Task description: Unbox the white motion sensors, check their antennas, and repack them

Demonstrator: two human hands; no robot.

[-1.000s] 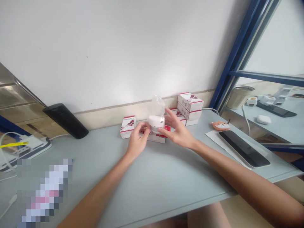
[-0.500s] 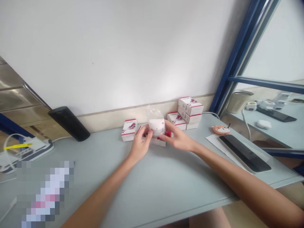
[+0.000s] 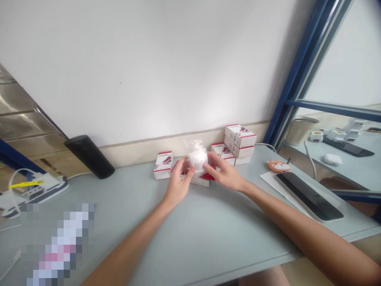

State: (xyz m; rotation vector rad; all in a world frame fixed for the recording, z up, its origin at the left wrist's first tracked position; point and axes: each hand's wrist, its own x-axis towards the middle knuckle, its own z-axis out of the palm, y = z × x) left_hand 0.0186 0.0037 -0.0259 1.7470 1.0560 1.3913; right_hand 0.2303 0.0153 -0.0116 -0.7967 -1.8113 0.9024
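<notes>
Both my hands are together at the middle of the table's back edge, holding a small round white device (image 3: pixel 198 160) from either side. My left hand (image 3: pixel 178 184) grips its left side, and the fingertips of my right hand (image 3: pixel 222 172) press on its right side. A crumpled clear plastic bag (image 3: pixel 193 146) rises from the device's top. Beneath my hands lies a white-and-red box (image 3: pixel 200 180), mostly hidden. Another such box (image 3: pixel 163 165) stands just left of my left hand. A stack of these boxes (image 3: pixel 239 141) stands behind my right hand.
A black cylinder (image 3: pixel 89 157) lies by the wall on the left, and a power strip with cables (image 3: pixel 38 186) sits at the left edge. A black tablet (image 3: pixel 309 196) rests on white paper to the right, beside an orange fox-shaped item (image 3: pixel 278 165). Blue metal framing (image 3: pixel 306 71) rises beyond.
The plastic bag has gone from a tall upright bulge to a low crumpled tuft. My hands have closed in on the device. The whole scene sits slightly lower in view.
</notes>
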